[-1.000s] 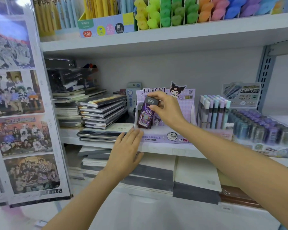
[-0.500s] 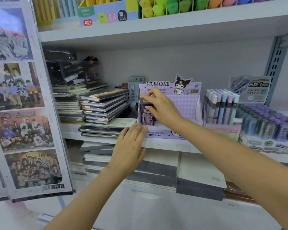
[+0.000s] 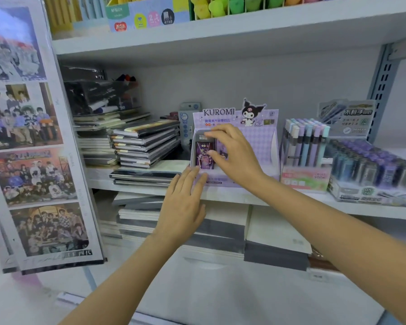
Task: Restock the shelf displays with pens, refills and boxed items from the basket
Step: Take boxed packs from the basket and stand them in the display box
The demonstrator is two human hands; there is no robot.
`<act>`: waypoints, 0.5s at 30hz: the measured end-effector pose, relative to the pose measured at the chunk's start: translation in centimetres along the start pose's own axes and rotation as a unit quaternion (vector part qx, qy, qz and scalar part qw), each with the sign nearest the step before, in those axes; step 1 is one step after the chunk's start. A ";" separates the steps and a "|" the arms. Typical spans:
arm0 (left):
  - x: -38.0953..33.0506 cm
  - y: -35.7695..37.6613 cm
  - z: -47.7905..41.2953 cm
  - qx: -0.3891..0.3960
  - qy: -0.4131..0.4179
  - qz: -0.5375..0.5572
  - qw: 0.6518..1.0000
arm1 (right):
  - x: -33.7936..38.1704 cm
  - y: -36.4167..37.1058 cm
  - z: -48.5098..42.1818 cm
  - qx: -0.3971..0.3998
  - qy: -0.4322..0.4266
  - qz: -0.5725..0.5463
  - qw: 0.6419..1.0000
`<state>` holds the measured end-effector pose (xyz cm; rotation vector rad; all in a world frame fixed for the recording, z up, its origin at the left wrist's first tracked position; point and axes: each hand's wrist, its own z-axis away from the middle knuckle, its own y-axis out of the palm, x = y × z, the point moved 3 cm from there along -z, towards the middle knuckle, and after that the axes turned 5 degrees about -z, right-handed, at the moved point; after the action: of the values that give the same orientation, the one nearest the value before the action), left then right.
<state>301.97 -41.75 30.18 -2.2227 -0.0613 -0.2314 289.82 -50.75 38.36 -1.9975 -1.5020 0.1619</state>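
Note:
A lilac Kuromi display box stands on the middle shelf. A small dark purple refill box stands upright in its left front corner. My right hand reaches into the display and pinches that refill box between thumb and fingers. My left hand lies flat with straight fingers against the display's lower front edge and the shelf lip. No basket is in view.
Stacked notebooks fill the shelf left of the display. Pastel pens and a tray of purple and teal refill cases stand to the right. A photo sheet hangs at left. More notebooks lie on the shelf below.
My right hand lowered the purple refill box from above the display down into its left front corner. The left hand stayed at the display's front edge.

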 end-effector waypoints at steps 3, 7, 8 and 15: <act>-2.4 1.8 3.0 -0.106 0.001 0.064 0.992 | 1.1 -0.5 5.4 -0.004 -0.013 -0.093 0.996; -6.4 8.9 8.8 0.059 -0.010 0.162 0.985 | -0.3 2.8 15.7 0.127 0.104 -0.165 0.973; -7.4 11.1 10.8 0.133 -0.021 0.199 0.971 | -1.2 4.1 18.4 0.171 0.139 -0.162 0.962; -13.6 22.9 26.5 0.449 -0.029 0.231 0.863 | -8.2 12.2 37.9 0.379 0.352 -0.100 0.850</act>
<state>295.36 -34.47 -6.07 -1.2517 0.2804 0.1230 280.01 -44.71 -0.70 -1.0660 -0.9286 -0.0648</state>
